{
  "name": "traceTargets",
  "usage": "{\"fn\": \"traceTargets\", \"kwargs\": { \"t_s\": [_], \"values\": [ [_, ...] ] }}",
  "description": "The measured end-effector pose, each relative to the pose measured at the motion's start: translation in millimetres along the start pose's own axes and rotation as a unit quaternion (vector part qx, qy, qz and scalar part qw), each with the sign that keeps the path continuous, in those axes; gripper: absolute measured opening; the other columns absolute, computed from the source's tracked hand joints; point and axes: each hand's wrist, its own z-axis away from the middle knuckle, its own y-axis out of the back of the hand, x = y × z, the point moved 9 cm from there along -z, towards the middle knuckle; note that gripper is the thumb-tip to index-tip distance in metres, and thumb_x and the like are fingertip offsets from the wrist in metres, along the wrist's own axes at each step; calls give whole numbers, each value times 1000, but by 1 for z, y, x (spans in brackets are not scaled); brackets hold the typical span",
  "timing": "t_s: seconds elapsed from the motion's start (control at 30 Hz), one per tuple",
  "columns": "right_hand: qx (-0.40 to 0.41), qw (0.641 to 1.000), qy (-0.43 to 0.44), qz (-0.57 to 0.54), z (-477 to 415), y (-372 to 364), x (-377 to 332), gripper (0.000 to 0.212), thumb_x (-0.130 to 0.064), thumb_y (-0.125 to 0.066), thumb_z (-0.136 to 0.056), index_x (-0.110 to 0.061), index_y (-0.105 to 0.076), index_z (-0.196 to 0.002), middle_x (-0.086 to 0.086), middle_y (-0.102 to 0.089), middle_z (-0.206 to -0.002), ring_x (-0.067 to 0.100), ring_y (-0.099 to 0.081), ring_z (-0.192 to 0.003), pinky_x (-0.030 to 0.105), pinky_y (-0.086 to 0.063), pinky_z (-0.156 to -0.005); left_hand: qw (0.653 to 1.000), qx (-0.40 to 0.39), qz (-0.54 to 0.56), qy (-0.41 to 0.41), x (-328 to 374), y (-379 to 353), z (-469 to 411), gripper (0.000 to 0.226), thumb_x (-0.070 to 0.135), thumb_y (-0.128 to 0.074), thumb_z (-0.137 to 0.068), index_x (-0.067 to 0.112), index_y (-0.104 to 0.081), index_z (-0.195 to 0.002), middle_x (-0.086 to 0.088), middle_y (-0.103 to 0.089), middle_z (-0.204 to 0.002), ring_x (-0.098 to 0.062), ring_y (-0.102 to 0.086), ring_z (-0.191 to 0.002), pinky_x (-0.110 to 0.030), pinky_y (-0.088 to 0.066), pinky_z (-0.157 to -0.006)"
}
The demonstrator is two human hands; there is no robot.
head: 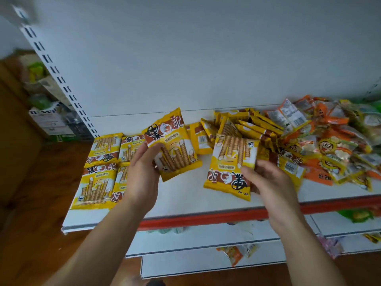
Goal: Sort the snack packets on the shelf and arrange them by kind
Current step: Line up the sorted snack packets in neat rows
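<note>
1. L hand (142,172): clamped on a yellow wafer-roll pkt (172,145), thumb on the front, held up off the shelf (185,199). Print is right way up, long axis tipped a bit left.
2. R hand (268,182): grips a 2nd pkt (233,166) of the same kind by its right side. This one's upside down, long axis running front-to-back. Can't tell if it touches the shelf.
3. Just left of the L hand: the sorted block (101,168), same yellow pkts lying flat in rows, long axes front-to-back.
4. Imo the L hand is way nearer the block, so its pkt prob goes down first. It needs laying flat and squaring up along the block's right edge.
5. Behind and right of the R hand: loose heap (257,129) of yellow pkts, then orange pkts (329,145) further right, all jumbled.
</note>
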Motion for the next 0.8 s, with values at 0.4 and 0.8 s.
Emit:
{"fn": "traceTargets", "kwargs": {
  "t_s": [0.4, 0.8],
  "values": [
    [-97, 990, -94, -43, -44, -194, 8, 9, -12, -72, -85, -14, -72, -94, -3, -76, -82, 8, -71, -69, 21, -54, -57, 974, 188, -125, -10, 96, 173, -17, 14, 24, -61, -96, 18, -70, -106, -11, -74, -104, -34, -70, -101, -52, -54, -91],
    [-50, 986, -89, 131, -94, -268, 31, 22, -19, -71, -86, -15, -70, -107, -2, -73, -93, 14, -69, -82, 31, -55, -71, 942, 156, -294, 49, 88, 210, -109, 19, 29, -60, -97, 21, -62, -114, 2, -71, -94, -13, -70, -81, -26, -56, -60]
  ]
}}
